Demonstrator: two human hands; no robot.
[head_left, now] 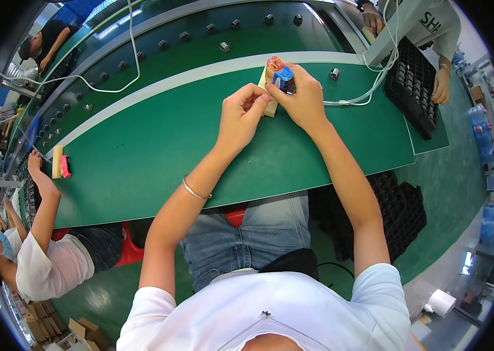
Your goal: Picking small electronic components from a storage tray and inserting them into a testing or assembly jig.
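While our right hand (302, 96) grips the small blue part (284, 77) against the wooden block (270, 107) on the green mat (165, 146), our left hand (241, 114) pinches the block; seating seems underway, needing 1 steady push.

green table mat (159, 140), blue part (284, 78) with a perhaps orange, translucent top, black tray (413, 88)

Bright, even overhead light — sharp centre, fisheye-bent dark rim.
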